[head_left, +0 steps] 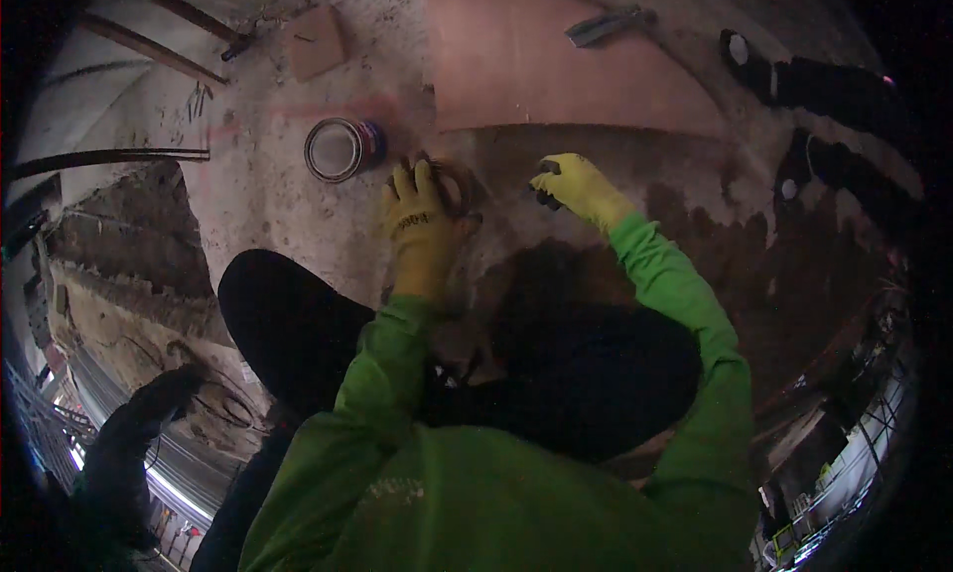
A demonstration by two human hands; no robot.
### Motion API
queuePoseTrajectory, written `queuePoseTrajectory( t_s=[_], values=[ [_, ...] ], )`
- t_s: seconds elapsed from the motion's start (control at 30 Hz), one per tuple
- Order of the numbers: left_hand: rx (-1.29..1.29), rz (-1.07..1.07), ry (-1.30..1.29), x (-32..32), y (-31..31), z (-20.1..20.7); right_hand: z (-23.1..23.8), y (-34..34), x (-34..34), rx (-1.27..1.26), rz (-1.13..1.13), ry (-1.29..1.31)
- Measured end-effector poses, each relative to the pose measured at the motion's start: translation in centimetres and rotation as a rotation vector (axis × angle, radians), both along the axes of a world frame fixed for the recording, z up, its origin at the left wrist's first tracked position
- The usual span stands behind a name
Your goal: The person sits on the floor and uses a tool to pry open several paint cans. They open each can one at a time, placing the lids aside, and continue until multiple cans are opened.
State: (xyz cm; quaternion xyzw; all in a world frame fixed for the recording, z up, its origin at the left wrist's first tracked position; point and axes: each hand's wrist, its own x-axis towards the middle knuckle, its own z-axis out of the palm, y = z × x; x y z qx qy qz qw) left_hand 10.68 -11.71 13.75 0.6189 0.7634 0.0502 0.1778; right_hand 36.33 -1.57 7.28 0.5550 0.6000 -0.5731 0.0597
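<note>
"Head view: what's in hand?"

"Apparently handling the round, dark-rimmed object (453,188) on the floor (263,200), right of the metal can (336,150). The left hand (422,223) is beside it, fingers extended, grip unclear. The right hand (574,187) is curled, apart; can't tell if it's pinching anything."

"Next move calls for?"

"Probably a steady left hand. The object's middle looks tan."

Round object (454,188) partly hidden by left hand (420,223), right hand (579,186) fingertips indistinct
</note>
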Motion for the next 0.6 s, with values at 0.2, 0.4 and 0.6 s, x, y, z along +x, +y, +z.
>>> queuePoseTrajectory(
  t_s=[0.2,0.4,0.6],
  values=[
    [-0.032,0.006,-0.005,-0.3,-0.6,-1.6,4.7,0.4,0.1,-0.168,-0.023,-0.006],
    [-0.053,-0.021,-0.009,-0.5,-0.3,1.4,0.4,-4.0,4.6,0.128,-0.149,-0.044],
    [0.038,-0.180,-0.233,-5.4,3.0,6.8,3.7,-6.4,7.1,0.139,-0.118,-0.004]
  ],
)
